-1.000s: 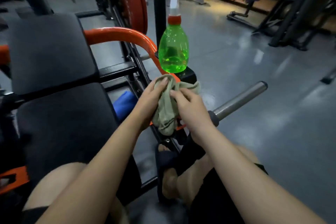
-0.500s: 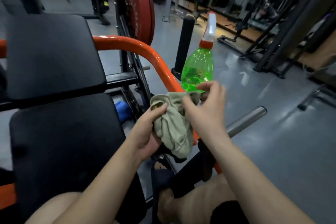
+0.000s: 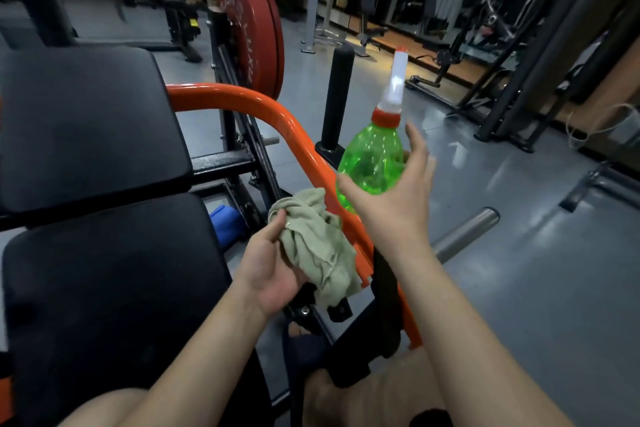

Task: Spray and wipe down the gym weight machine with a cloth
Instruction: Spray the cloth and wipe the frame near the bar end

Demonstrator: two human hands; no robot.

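Down at the near edge, two bare forearms reach forward over the person's knees and a dark sandal. The left hand [image 3: 273, 270] is closed around a crumpled olive-green cloth [image 3: 320, 246], thumb pressed on top of it, the bundle hanging just in front of the orange frame tube [image 3: 263, 104] of the weight machine. To the left of that hand lie two black pads [image 3: 93, 125], one nearer and one farther, with a small blue object [image 3: 225, 222] in the gap beside the frame. The right hand [image 3: 394, 194] is spread open, fingers apart, cupped around the near side of the green spray bottle [image 3: 372, 159]; whether the palm actually touches the plastic cannot be told. The bottle stands upright, with a red collar and a white nozzle above, beside the orange tube and in front of a black upright post [image 3: 337, 97]. A bare steel weight peg [image 3: 467, 232] sticks out to the right below the wrist. Farther back, red weight plates [image 3: 256, 35] sit loaded on the machine, and beyond them the grey floor [image 3: 519, 253] runs to dim racks and other equipment.
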